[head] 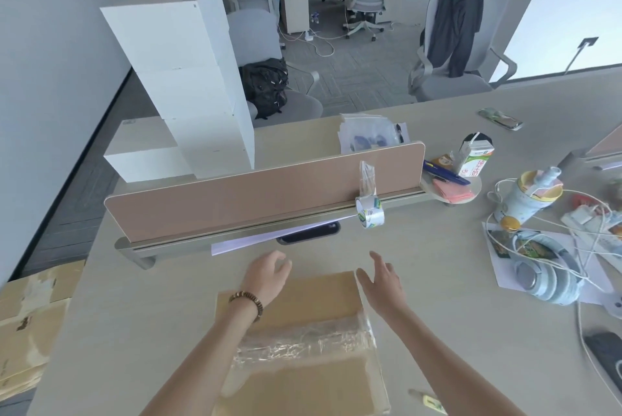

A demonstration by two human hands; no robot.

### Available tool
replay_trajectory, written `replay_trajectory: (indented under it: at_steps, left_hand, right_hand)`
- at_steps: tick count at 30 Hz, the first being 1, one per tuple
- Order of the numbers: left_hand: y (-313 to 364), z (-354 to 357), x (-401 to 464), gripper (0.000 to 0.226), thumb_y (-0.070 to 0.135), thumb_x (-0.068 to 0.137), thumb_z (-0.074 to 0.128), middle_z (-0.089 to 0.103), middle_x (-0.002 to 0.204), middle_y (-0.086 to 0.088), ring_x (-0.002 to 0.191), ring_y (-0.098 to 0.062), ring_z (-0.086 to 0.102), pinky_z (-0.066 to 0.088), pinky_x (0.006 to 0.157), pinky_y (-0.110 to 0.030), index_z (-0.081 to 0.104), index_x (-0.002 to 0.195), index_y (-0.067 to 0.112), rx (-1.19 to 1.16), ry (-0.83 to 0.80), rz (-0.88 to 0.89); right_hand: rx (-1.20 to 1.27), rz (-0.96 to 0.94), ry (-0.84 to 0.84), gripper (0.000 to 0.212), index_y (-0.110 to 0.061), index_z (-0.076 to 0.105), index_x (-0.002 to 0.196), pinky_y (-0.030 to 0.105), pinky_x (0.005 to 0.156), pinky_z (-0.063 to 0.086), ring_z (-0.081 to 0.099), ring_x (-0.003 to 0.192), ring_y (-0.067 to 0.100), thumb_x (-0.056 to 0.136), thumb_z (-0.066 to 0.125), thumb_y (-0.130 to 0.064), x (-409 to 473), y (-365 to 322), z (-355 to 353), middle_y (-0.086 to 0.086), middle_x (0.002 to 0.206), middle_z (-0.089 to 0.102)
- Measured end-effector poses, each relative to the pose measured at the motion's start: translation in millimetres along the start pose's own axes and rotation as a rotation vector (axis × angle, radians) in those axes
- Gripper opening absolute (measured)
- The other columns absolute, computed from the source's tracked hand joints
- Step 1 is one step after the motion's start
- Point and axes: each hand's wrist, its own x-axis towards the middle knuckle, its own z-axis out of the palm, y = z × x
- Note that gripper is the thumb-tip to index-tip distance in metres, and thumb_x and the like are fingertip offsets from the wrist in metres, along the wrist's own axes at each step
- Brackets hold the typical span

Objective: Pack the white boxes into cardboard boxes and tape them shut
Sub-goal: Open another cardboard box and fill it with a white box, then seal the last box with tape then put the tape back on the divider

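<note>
While both hands (269,276) hover empty, cardboard box (303,345) beneath, taped.

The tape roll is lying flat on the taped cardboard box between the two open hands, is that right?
Not quite. The head view shows the tape roll standing by the desk divider, beyond the cardboard box. The left hand and right hand are open and empty.

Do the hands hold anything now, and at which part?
Nothing is held. The left hand and right hand are open above the taped cardboard box.
</note>
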Motion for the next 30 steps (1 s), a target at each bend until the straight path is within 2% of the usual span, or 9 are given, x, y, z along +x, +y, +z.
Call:
replay_trajectory:
  at_steps: [2, 5, 11, 16, 20, 23, 26, 28, 30]
  left_hand:
    - [25.0, -2.5, 17.8, 0.032, 0.033, 0.1, 0.051, 0.065, 0.126, 0.003, 0.12, -0.015, 0.059, 0.044, 0.101, -0.028, 0.063, 0.124, 0.015, -0.063, -0.026, 0.032]
    - [60.1, -0.2, 45.1, 0.027, 0.031, 0.097, 0.053, 0.069, 0.113, 0.005, 0.112, -0.016, 0.062, 0.045, 0.089, -0.027, 0.066, 0.116, 0.017, -0.128, -0.026, 0.061]
    - [114.5, 20.7, 102.9, 0.033, 0.033, 0.093, 0.06, 0.064, 0.13, 0.003, 0.121, -0.011, 0.059, 0.043, 0.096, -0.022, 0.064, 0.121, 0.016, -0.215, -0.08, 0.102]
    - [147.3, 37.8, 148.7, 0.042, 0.031, 0.092, 0.066, 0.063, 0.132, -0.005, 0.119, -0.014, 0.061, 0.044, 0.1, -0.023, 0.059, 0.127, 0.011, -0.373, -0.025, 0.05]
    - [168.6, 47.6, 177.7, 0.041, 0.03, 0.09, 0.068, 0.065, 0.129, -0.004, 0.117, -0.013, 0.062, 0.043, 0.093, -0.02, 0.061, 0.125, 0.009, -0.45, 0.035, 0.008]
    - [178.1, 58.3, 189.1, 0.031, 0.03, 0.09, 0.067, 0.069, 0.119, 0.001, 0.109, -0.009, 0.064, 0.043, 0.085, -0.017, 0.066, 0.115, 0.01, -0.468, 0.088, -0.014]
    - [182.9, 67.4, 191.1, 0.025, 0.027, 0.09, 0.068, 0.07, 0.109, 0.005, 0.097, -0.002, 0.061, 0.04, 0.072, -0.005, 0.068, 0.109, 0.011, -0.502, 0.143, -0.025]
    - [185.6, 71.3, 190.2, 0.022, 0.025, 0.09, 0.068, 0.072, 0.105, 0.002, 0.094, -0.003, 0.062, 0.043, 0.072, -0.002, 0.069, 0.106, 0.009, -0.538, 0.176, -0.011]
    - [189.6, 72.6, 188.5, 0.019, 0.023, 0.091, 0.068, 0.074, 0.102, -0.001, 0.092, -0.005, 0.065, 0.045, 0.073, -0.001, 0.07, 0.101, 0.007, -0.571, 0.209, 0.004]
  right_hand:
    - [0.038, 0.026, 0.022, 0.056, -0.027, 0.029, 0.152, 0.039, 0.1, 0.037, 0.044, 0.13, 0.031, 0.099, 0.046, -0.037, 18.7, -3.0, -14.1, 0.009, 0.139, 0.046]
    - [0.081, 0.061, 0.061, 0.053, -0.023, 0.037, 0.147, 0.04, 0.101, 0.038, 0.048, 0.126, 0.031, 0.097, 0.05, -0.034, 45.5, -6.1, -32.3, 0.012, 0.137, 0.05]
    - [0.212, 0.118, 0.079, 0.052, -0.02, 0.042, 0.144, 0.039, 0.103, 0.041, 0.049, 0.128, 0.03, 0.097, 0.054, -0.038, 97.8, -8.8, -58.1, 0.013, 0.138, 0.053]
    - [0.241, 0.092, 0.055, 0.052, -0.017, 0.043, 0.145, 0.036, 0.102, 0.038, 0.05, 0.129, 0.027, 0.099, 0.053, -0.041, 136.3, -11.9, -64.1, 0.011, 0.141, 0.052]
    - [0.289, 0.102, 0.004, 0.052, -0.018, 0.045, 0.143, 0.036, 0.101, 0.039, 0.052, 0.127, 0.026, 0.099, 0.053, -0.044, 161.1, -10.9, -61.0, 0.003, 0.139, 0.055]
    - [0.379, 0.145, -0.018, 0.045, -0.02, 0.054, 0.134, 0.031, 0.083, 0.04, 0.058, 0.112, 0.025, 0.097, 0.054, -0.046, 173.4, -11.4, -59.6, 0.001, 0.122, 0.065]
    - [0.377, 0.138, -0.003, 0.026, -0.02, 0.062, 0.092, 0.031, 0.061, 0.034, 0.054, 0.082, 0.022, 0.096, 0.055, -0.045, 177.9, -10.9, -58.3, -0.003, 0.081, 0.06]
    - [0.364, 0.137, 0.011, 0.036, -0.016, 0.053, 0.073, 0.033, 0.055, 0.027, 0.044, 0.067, 0.021, 0.095, 0.056, -0.044, 175.9, -8.8, -59.0, -0.003, 0.064, 0.046]
    - [0.35, 0.143, 0.015, 0.041, -0.015, 0.049, 0.067, 0.032, 0.053, 0.025, 0.04, 0.061, 0.019, 0.095, 0.057, -0.044, 172.2, -6.5, -62.3, -0.004, 0.061, 0.043]
